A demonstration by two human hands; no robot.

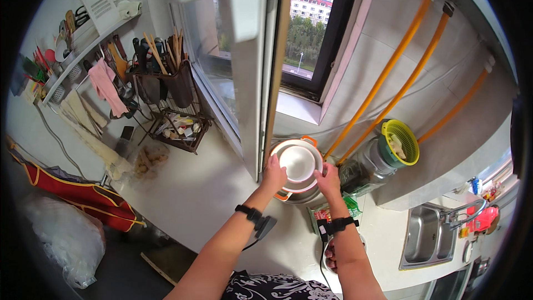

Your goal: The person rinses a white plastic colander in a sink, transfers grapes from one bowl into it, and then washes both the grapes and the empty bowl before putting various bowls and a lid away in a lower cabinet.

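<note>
A small white bowl (pixel 297 163) sits within a larger orange-rimmed pot (pixel 309 139) that has orange handles. On its left side my left hand (pixel 275 173) grips the edge, thumb over the rim. My right hand (pixel 329 180) holds the opposite side, its thumb by the small bowl. Whether the fingers hold the bowl, the pot or both is partly hidden. Beneath the pot shows the edge of a metal pan (pixel 303 197). Both wrists wear black straps with small devices.
An open window sash (pixel 252 91) stands just left of the pot. On the right are a yellow-green basket (pixel 389 125), glass jars, a green packet (pixel 353 205), a bowl of dark red food (pixel 330 254) and a steel sink (pixel 421 233). A utensil rack (pixel 195 143) stands left.
</note>
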